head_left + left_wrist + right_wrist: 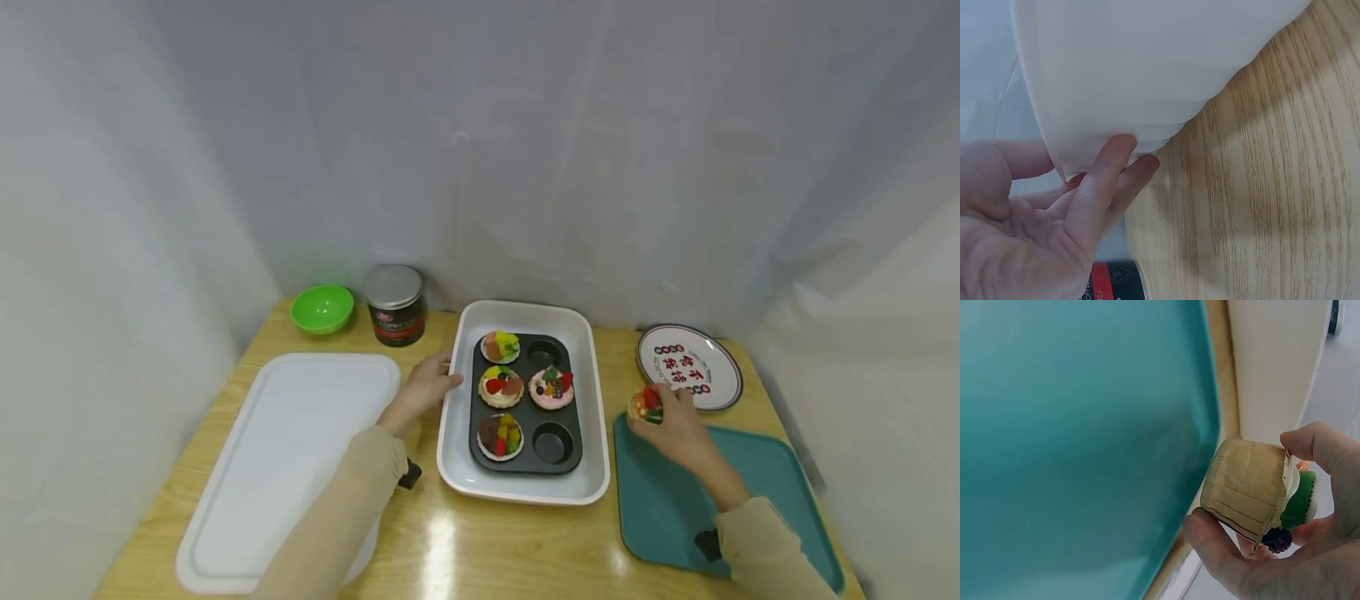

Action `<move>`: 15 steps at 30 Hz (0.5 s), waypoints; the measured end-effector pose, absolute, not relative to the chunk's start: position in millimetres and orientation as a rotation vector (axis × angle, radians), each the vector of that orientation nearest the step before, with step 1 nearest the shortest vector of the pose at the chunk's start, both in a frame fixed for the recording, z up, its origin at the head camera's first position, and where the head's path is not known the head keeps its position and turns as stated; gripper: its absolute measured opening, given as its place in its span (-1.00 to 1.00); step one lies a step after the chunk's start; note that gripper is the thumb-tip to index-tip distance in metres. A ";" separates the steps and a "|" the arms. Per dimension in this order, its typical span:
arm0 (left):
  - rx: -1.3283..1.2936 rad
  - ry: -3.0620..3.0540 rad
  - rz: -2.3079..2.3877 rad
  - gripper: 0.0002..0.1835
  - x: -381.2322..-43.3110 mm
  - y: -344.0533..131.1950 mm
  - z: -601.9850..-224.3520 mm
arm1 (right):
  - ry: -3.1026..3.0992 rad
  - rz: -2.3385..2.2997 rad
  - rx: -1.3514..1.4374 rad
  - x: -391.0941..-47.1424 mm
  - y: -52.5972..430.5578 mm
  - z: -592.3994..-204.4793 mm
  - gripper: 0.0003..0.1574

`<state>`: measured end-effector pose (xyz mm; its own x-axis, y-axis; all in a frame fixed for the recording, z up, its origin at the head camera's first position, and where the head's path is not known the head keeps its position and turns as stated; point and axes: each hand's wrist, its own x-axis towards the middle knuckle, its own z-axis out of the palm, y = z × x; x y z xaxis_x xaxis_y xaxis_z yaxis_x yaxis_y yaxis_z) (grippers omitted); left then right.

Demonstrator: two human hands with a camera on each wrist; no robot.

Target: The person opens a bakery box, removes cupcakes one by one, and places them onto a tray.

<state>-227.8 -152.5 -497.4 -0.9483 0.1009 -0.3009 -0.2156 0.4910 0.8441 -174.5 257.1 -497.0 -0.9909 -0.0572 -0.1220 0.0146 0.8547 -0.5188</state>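
Observation:
My left hand [426, 387] is at the left side of a deep white tray [448, 450]. In the left wrist view its fingers [1105, 181] lie against the outer wall, with the thumb across the rim, pinching it. A dark muffin pan [525, 462] sits inside the tray, bearing several fruit-topped tarts [551, 389]; its front right and back right cups hold none. My right hand [675, 425] grips a fruit-topped cupcake [1244, 487] between thumb and fingers. The cupcake has a tan paper cup, with a green slice and a dark berry on top, tilted sideways in the right wrist view.
A teal tray [660, 517] lies under my right hand, with a printed white plate [720, 367] behind it. On the left is a flat white tray [300, 450]. A green bowl [322, 309] and an espresso tin [396, 308] stand at the back, near the curtain.

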 end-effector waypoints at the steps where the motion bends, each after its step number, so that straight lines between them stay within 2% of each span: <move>1: -0.098 2.429 1.442 -0.47 -228.2 -152.9 -497.4 | 2.898 -0.812 -0.032 -173.7 256.6 -499.2 -0.04; 15: -0.082 2.425 1.452 -0.47 -229.0 -153.7 -499.4 | 2.868 -0.858 -0.026 -166.4 254.7 -516.5 -0.02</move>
